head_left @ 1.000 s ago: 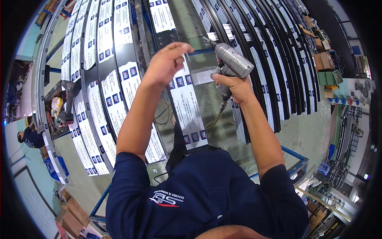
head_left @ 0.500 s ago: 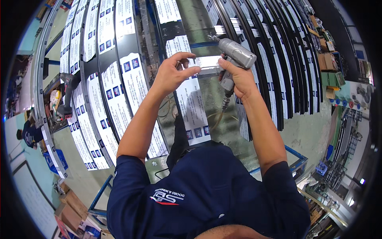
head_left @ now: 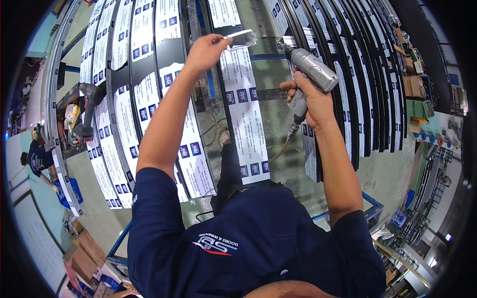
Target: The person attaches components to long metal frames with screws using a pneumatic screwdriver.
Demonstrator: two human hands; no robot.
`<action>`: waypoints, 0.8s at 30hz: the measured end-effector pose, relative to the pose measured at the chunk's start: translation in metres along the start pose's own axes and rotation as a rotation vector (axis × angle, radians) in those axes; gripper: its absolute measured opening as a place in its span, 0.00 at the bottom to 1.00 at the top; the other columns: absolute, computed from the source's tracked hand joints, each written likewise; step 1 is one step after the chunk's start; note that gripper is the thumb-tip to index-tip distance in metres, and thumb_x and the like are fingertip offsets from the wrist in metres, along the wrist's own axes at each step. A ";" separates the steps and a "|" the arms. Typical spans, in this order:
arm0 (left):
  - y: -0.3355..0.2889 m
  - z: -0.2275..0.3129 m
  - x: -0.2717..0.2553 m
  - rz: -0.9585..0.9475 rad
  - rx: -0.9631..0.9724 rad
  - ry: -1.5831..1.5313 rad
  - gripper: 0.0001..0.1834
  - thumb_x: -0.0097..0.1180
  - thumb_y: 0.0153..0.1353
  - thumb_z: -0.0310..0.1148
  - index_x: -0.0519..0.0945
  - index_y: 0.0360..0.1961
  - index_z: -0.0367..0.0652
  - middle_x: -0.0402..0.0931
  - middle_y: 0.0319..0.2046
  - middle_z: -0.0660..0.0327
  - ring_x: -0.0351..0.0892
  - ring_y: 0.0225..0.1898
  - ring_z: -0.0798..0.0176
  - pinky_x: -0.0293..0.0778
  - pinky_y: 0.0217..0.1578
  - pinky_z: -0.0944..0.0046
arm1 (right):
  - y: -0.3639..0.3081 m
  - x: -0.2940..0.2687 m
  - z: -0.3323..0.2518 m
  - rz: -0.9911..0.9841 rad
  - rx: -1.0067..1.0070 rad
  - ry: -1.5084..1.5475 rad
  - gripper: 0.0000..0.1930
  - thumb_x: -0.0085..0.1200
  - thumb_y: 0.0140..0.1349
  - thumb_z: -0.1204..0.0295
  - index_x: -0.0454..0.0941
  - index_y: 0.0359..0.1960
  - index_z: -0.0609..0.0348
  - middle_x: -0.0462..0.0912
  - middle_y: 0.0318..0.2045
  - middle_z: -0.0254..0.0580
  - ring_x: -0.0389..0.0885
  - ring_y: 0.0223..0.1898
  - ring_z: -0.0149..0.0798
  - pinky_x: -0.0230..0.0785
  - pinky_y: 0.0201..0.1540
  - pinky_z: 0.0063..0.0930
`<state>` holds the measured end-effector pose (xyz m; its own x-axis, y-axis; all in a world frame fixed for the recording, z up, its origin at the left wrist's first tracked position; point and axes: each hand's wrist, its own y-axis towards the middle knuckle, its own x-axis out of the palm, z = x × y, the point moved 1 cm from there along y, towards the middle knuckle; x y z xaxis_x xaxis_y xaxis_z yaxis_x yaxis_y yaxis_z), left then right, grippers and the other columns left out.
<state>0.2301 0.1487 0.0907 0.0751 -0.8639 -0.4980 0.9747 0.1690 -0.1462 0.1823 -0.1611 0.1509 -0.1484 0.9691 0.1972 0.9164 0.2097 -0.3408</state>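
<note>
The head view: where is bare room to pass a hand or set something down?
For a hand: the gap between the middle strip and the right strips, though a hose crosses it. To set down: perhaps the floor between the right strips and the blue frame. Crowded: among the right strips, and around the right hand holding a drill.

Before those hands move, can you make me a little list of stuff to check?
1. Left hand has the shiny piece: ok, its fingers pinch one end.
2. Right hand has the grey drill: ok, wrapped around its handle.
3. Left hand away from the drill tip: ok, there's a gap.
4. Hose joined to the drill: ok, it runs from below the handle.
5. Drill tip not touching anything: cannot tell, dark strips lie behind it.
6. White film unbroken along the middle strip: not ok, a dark gap shows.
</note>
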 end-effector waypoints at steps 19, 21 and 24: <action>0.107 -0.043 -0.023 -0.326 -0.263 0.260 0.31 0.58 0.65 0.59 0.86 0.53 0.42 0.78 0.34 0.61 0.64 0.27 0.60 0.66 0.30 0.57 | -0.039 -0.022 -0.001 0.071 0.034 -0.007 0.18 0.62 0.69 0.70 0.76 0.56 0.67 0.86 0.33 0.54 0.84 0.29 0.32 0.80 0.34 0.26; 0.107 -0.040 -0.021 -0.313 -0.237 0.265 0.31 0.58 0.66 0.59 0.86 0.50 0.39 0.80 0.32 0.60 0.63 0.22 0.64 0.63 0.24 0.59 | -0.039 -0.022 0.000 0.071 0.037 0.001 0.18 0.64 0.68 0.71 0.77 0.54 0.67 0.86 0.32 0.50 0.85 0.31 0.33 0.79 0.33 0.26; 0.107 -0.041 -0.021 -0.229 -0.186 0.359 0.32 0.58 0.65 0.60 0.87 0.46 0.37 0.81 0.28 0.59 0.65 0.18 0.67 0.62 0.18 0.62 | -0.040 -0.020 0.003 0.056 0.044 0.015 0.17 0.65 0.67 0.71 0.78 0.53 0.66 0.85 0.30 0.46 0.86 0.33 0.34 0.77 0.32 0.25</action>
<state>0.3238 0.2042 0.0509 -0.2470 -0.6755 -0.6948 0.9010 0.1037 -0.4211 0.1474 -0.1885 0.1578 -0.0916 0.9773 0.1909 0.9057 0.1614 -0.3920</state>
